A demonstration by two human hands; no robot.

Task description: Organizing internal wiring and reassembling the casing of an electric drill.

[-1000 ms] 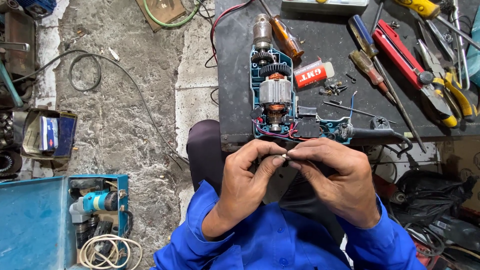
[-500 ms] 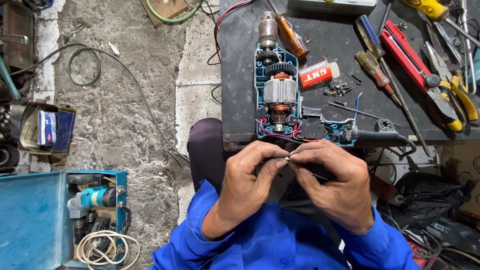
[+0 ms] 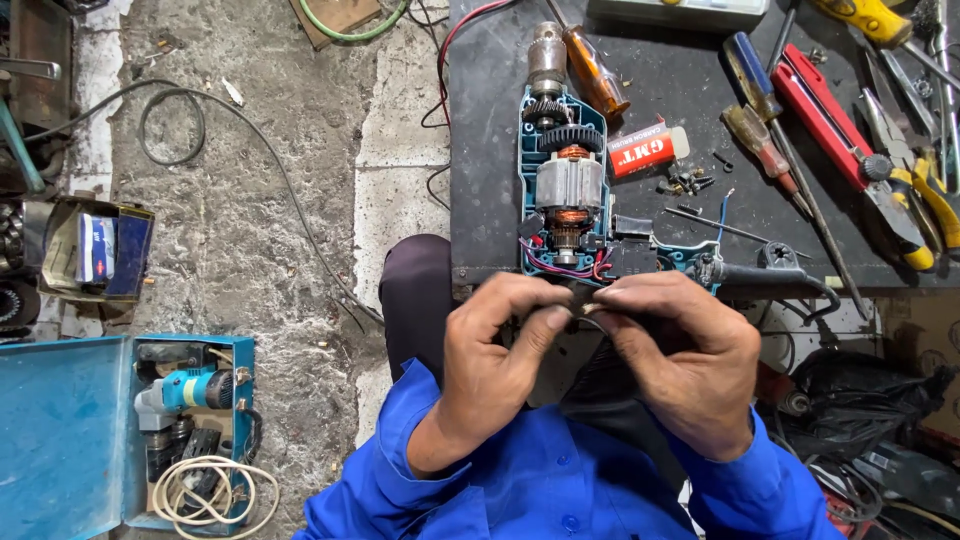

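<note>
Red-and-white small box [image 3: 650, 152] beside opened drill [image 3: 566, 190] — both hands' [image 3: 495, 365] [image 3: 680, 365] grip pinching a tiny part [image 3: 583, 311].

Views: one only, worn on the person's head; no second view shares the scene.
Direction: looks almost straight down, over the blue-sleeved arms and lap to the floor.
Nearness: close; the left hand [image 3: 490, 365] and right hand [image 3: 680, 360] meet just below the middle of the picture.
Top of picture: the far side, taken up by the dark desk [image 3: 480, 150] with the opened drill [image 3: 565, 190] lying lengthwise away from the person.
Left of picture: bare concrete floor [image 3: 270, 200] and a blue tool case [image 3: 60, 430] at the lower corner.
Right of picture: hand tools at the desk's edge, cut off by the frame.
</note>
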